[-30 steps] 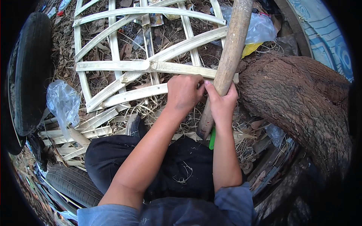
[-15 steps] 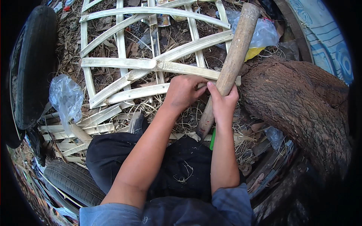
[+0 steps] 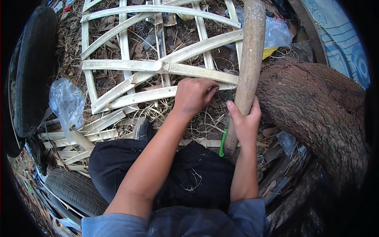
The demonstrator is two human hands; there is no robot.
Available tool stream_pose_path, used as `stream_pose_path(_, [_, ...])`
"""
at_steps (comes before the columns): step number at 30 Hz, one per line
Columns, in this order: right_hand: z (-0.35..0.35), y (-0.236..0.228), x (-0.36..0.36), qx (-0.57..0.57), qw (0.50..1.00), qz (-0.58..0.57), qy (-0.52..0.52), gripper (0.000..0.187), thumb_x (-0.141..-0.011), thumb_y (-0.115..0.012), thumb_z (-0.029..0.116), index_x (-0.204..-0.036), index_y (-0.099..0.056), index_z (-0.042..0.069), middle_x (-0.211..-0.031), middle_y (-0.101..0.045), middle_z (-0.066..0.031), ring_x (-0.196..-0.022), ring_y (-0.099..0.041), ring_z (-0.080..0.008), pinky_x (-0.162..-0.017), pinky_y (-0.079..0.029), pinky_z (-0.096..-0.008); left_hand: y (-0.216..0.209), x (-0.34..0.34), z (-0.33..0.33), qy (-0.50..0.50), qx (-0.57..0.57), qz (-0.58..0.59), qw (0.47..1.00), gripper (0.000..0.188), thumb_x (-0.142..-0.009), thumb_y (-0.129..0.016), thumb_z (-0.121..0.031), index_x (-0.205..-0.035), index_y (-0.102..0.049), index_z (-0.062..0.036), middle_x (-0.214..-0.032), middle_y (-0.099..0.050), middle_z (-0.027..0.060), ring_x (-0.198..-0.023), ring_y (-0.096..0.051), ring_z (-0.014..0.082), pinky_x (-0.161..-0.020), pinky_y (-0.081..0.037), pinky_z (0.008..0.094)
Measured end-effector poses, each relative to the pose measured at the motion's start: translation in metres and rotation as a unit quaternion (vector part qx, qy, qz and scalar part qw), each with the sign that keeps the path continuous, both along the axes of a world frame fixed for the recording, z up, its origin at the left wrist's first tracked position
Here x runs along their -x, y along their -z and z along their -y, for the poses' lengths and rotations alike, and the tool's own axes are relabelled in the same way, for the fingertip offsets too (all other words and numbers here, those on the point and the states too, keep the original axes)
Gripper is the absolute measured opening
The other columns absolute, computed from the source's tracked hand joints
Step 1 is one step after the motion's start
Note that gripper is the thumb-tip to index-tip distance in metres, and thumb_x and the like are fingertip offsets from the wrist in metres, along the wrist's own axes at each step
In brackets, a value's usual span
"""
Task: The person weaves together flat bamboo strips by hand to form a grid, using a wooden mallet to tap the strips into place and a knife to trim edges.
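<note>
Head view: dark trousers (image 3: 191, 170) nearest, wisps of pale fibre on the lap; bare forearms reach forward from blue sleeves.
Green-handled tool (image 3: 223, 143): just past the lap, beside the pole's lower end; its kind uncertain.
Right hand (image 3: 245, 118): grip wrapped round a thick wooden pole (image 3: 252, 51), which slants up and away, crossing over the lattice's right edge.
Left hand (image 3: 195, 94): grip closed, thumb and fingertips pressed together at the lattice's nearest slat; cannot tell whether something small is pinched.
Loose strips (image 3: 104, 119): on the ground, left of the knees, outside the lattice.
Lattice (image 3: 193, 71): pale slats on littered ground, beyond the knees.
Progress: most slats already crossed into a frame, small dark spots at some crossings, perhaps nail heads; work seems well along, nearest slat apparently in hand; fixing at its right end cannot be told, pole in the way.
Surrounds: tree trunk (image 3: 312, 98) right; upright tyre (image 3: 35, 75) far left.
</note>
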State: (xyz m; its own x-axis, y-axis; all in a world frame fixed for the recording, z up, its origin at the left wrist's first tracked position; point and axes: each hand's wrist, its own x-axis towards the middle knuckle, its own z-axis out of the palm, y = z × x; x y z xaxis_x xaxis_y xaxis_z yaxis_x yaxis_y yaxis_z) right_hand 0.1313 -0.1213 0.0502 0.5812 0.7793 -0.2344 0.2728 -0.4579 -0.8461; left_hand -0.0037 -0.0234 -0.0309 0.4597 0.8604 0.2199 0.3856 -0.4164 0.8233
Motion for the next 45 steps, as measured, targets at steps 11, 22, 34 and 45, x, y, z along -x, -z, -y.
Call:
stream_pose_path(11, [0.114,-0.065,-0.032,0.083,0.971,0.123,-0.185,0.068,-0.080,-0.075,0.016,-0.137,-0.043,-0.001,-0.117,-0.063,-0.0262,-0.107,-0.066,-0.0395,-0.088,-0.053,-0.0424,-0.006,-0.002,-0.002,-0.008,0.033,-0.026,0.999,0.010,-0.076,-0.078,-0.020,-0.081,-0.075,-0.0115,-0.074,-0.071,0.0104,-0.064,-0.068,0.0291,-0.061,-0.054,0.0377])
stream_pose_path(22, [0.132,-0.084,-0.033,0.150,0.939,0.206,-0.232,0.068,-0.079,-0.075,0.015,-0.137,-0.045,-0.004,-0.118,-0.062,-0.0284,-0.104,-0.065,-0.0437,-0.086,-0.054,-0.0444,-0.008,0.001,-0.002,-0.010,0.024,-0.045,0.999,0.009,-0.075,-0.078,-0.019,-0.082,-0.076,-0.0134,-0.074,-0.071,0.0091,-0.065,-0.069,0.0271,-0.062,-0.054,0.0364])
stream_pose_path(34, [0.139,-0.089,-0.030,0.169,0.933,0.226,-0.223,0.072,-0.078,-0.076,0.016,-0.138,-0.043,-0.005,-0.117,-0.061,-0.0298,-0.105,-0.064,-0.0443,-0.086,-0.054,-0.0452,-0.003,0.000,-0.001,-0.016,0.018,-0.029,0.999,0.009,-0.074,-0.078,-0.021,-0.081,-0.076,-0.0150,-0.072,-0.071,0.0081,-0.063,-0.068,0.0267,-0.060,-0.054,0.0368])
stream_pose_path(45, [0.146,-0.090,-0.028,0.103,0.929,0.275,-0.228,0.073,-0.078,-0.077,0.016,-0.139,-0.043,-0.005,-0.112,-0.062,-0.0293,-0.097,-0.066,-0.0449,-0.079,-0.055,-0.0459,-0.005,0.001,-0.002,-0.004,0.032,-0.034,0.999,0.011,-0.073,-0.079,-0.017,-0.082,-0.076,-0.0118,-0.073,-0.071,0.0088,-0.065,-0.070,0.0249,-0.061,-0.054,0.0339])
